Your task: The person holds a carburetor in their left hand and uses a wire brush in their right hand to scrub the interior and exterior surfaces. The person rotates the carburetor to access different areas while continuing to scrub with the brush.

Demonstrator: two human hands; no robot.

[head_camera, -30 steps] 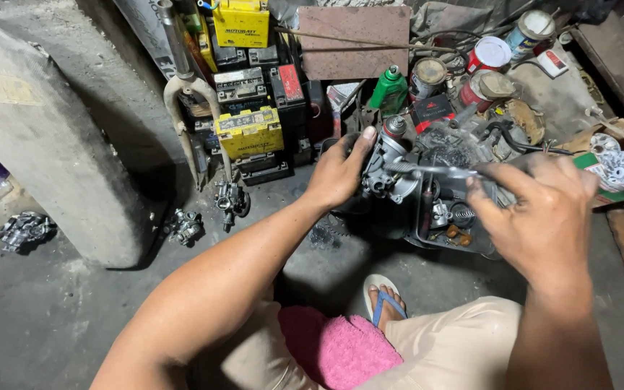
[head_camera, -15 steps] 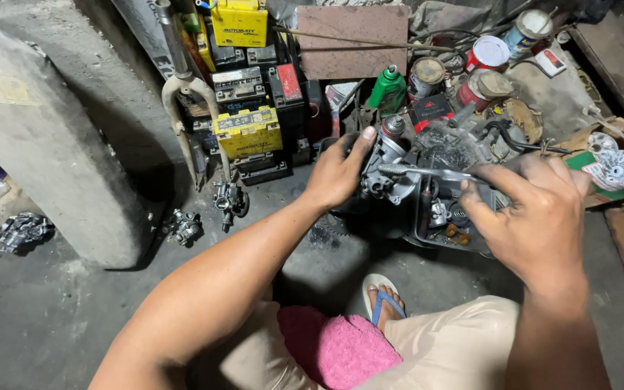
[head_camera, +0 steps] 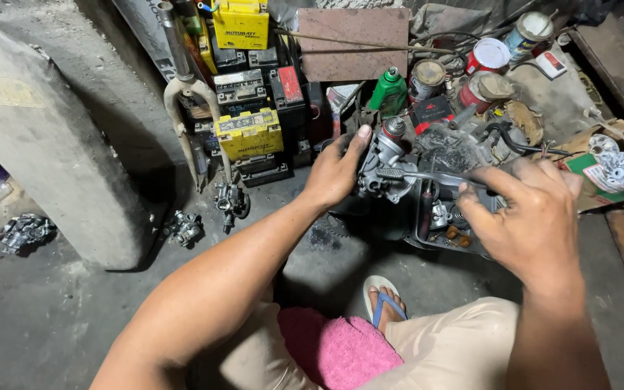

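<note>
On the grimy floor, our left hand (head_camera: 337,173) steadies the grey carburetor (head_camera: 384,170), fingers wrapped round its side; our right hand (head_camera: 532,217) grips a slim tool (head_camera: 427,175) against it. Parts sit loose in the tray (head_camera: 435,242); work looks midway.

Head camera, downward, close over floor (head_camera: 52,339)

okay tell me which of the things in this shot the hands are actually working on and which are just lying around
In hand:
left hand gripping the grey metal engine part
right hand on the dark slim tool laid across it
black tray of small parts underneath

Lying about:
yellow batteries
green bottle
tin cans
small carburettor-like parts on the floor
pink cloth
</note>
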